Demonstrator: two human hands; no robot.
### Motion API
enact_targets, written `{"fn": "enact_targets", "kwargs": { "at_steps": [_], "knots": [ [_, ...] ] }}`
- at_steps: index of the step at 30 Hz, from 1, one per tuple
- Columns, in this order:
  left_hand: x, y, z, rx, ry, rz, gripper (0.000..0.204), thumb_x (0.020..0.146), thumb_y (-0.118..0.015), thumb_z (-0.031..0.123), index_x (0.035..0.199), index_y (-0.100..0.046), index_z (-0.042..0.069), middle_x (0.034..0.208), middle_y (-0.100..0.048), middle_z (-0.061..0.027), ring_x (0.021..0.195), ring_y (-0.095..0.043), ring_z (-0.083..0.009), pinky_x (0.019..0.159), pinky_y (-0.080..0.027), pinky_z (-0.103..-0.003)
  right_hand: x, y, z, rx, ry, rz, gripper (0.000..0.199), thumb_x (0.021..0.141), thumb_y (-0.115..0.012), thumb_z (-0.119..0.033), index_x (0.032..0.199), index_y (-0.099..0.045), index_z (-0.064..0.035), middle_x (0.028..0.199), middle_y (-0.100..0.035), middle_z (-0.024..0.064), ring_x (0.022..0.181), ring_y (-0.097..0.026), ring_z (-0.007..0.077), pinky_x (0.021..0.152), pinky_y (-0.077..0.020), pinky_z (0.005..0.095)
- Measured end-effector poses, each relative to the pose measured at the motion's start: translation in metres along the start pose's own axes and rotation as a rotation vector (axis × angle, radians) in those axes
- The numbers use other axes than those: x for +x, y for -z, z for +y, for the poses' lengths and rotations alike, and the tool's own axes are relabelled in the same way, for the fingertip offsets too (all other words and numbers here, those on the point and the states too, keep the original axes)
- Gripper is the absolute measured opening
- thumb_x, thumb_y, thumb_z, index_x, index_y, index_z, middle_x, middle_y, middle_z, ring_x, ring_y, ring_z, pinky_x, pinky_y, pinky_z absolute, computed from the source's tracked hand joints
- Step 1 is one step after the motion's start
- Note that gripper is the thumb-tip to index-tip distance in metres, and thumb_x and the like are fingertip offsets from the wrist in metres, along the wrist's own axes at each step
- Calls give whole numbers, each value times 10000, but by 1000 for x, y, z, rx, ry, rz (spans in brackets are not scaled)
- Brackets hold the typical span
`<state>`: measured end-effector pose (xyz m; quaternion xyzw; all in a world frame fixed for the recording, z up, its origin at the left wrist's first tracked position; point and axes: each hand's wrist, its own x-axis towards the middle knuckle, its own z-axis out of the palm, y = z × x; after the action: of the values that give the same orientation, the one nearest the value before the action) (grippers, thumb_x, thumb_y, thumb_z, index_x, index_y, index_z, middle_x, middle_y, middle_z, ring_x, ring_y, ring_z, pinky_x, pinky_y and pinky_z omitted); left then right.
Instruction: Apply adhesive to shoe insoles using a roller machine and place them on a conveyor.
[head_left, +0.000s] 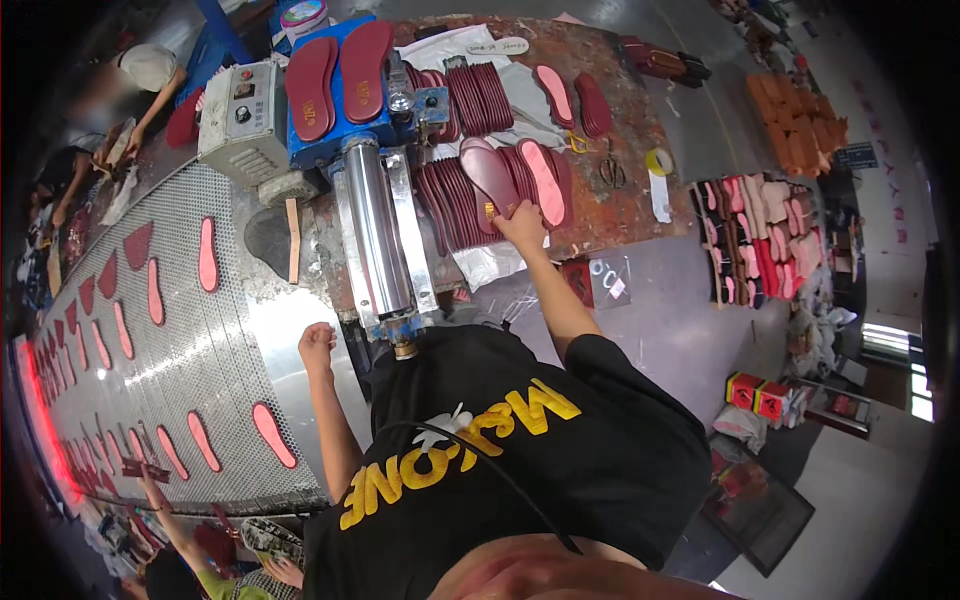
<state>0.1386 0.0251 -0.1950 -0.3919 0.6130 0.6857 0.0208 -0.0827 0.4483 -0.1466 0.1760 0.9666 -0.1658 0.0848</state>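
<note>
My right hand (522, 226) reaches over the work table and pinches the lower end of a dark red insole (487, 172). This insole lies tilted over a tightly packed row of dark red insoles (450, 205). Beside the fingers, a pink-faced insole (542, 180) rests at the row's right end. My left hand (318, 346) hangs near the conveyor's edge, left of the steel roller (377, 230). Its fingers are loosely curled and slightly apart, with nothing visible in them.
A blue roller machine (345, 145) carries two dark red insoles on top, next to a grey control box (240, 115). Pink insoles lie across the perforated conveyor (235, 350) at left. Scissors (612, 170) and a yellow tape roll (658, 162) lie on the table. Other people work at left.
</note>
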Motion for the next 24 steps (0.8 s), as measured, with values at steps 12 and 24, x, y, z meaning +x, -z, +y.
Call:
{"fn": "enact_targets", "kwargs": {
  "at_steps": [12, 24],
  "knots": [
    [-7, -62, 166, 288, -533, -269, 369, 799, -633, 61, 1158, -572, 0, 1093, -617, -73, 996, -576, -152, 834, -437, -261, -45, 97, -2, 586, 735, 25, 604, 636, -634, -160, 1201, -488, -5, 1098, -521, 183, 1021, -522, 342, 913, -421, 369],
    [-26, -93, 240, 966, -852, -528, 865, 578, -803, 152, 1331, -398, 23, 1346, -425, -180, 1245, -399, -350, 1039, -326, -417, -86, 41, -71, 588, 892, -1, 482, 761, -556, -100, 1227, -465, -15, 1079, -546, 213, 968, -553, 372, 881, -436, 400]
  ]
}}
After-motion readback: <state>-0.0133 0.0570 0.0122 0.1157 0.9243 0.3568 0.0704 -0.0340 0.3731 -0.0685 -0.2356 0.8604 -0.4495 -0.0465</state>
